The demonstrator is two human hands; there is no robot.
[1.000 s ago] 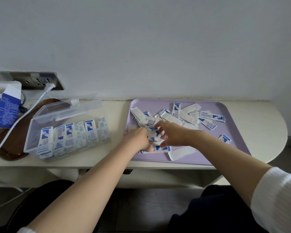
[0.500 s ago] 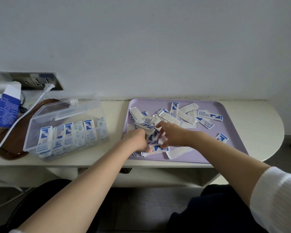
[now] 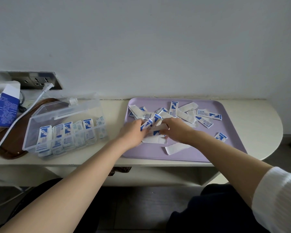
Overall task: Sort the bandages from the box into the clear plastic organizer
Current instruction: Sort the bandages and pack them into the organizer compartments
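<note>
Lilac plastic forms the tray point(image 3: 233, 148) that sits on the right half of the cream surface point(image 3: 262, 115), and loose bandages point(image 3: 185, 113) in blue-and-white wrappers lie scattered over its far and middle parts. Both of the person's 2 hands meet at the near-left side of that pile. The left hand point(image 3: 133, 132) has its fingers curled, its grip closed around a few wrappers that stick up between the hands. The right hand point(image 3: 176, 130) is just beside it, thumb and fingers curled into the same cluster, its grip pinching wrappers there. A white sleeve point(image 3: 279, 199) covers the right upper arm.

Left of the tray, near it but apart, stands the clear plastic organizer point(image 3: 30, 132) with its lid tipped back; more wrapped strips stand upright in a row along its front compartments. Behind and partly under it lies a brown dish point(image 3: 7, 147). At the far left an opened blue-and-white box point(image 3: 5, 108) stands against the wall. A white cable point(image 3: 23, 115) runs from the wall socket point(image 3: 35, 80) down across the dish.
</note>
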